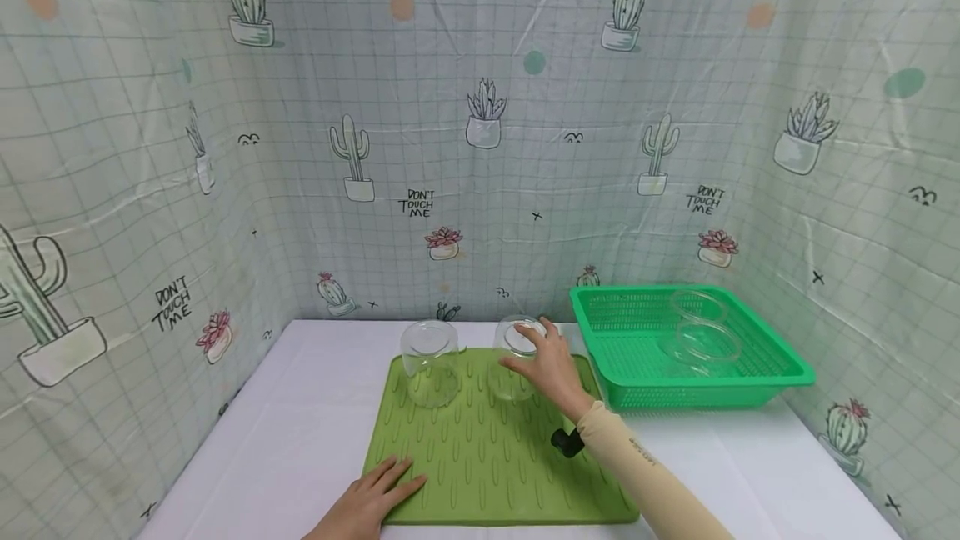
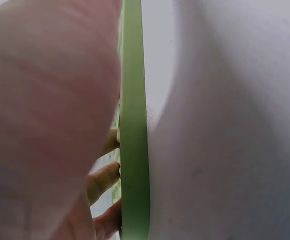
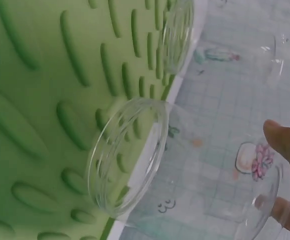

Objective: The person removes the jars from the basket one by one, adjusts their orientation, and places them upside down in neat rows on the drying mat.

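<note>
Two clear glass containers stand upside down on a green ribbed mat [image 1: 480, 473], toward its far edge. My right hand [image 1: 553, 367] is at the base of the right container [image 1: 512, 386], thumb and fingers spread about it. In the right wrist view the thumb [image 3: 282, 140] is apart from the glass, and another fingertip shows behind the base. The left container [image 1: 431, 386] stands a short way off, untouched. My left hand [image 1: 367, 500] rests with straight fingers on the mat's near left corner; its palm [image 2: 45, 110] fills much of the left wrist view.
A green plastic basket [image 1: 720, 397] stands to the right behind the mat, with two more clear containers [image 1: 708, 344] inside. White cloth [image 1: 262, 440] covers the table. Cactus-print curtains [image 1: 480, 257] enclose the back and sides.
</note>
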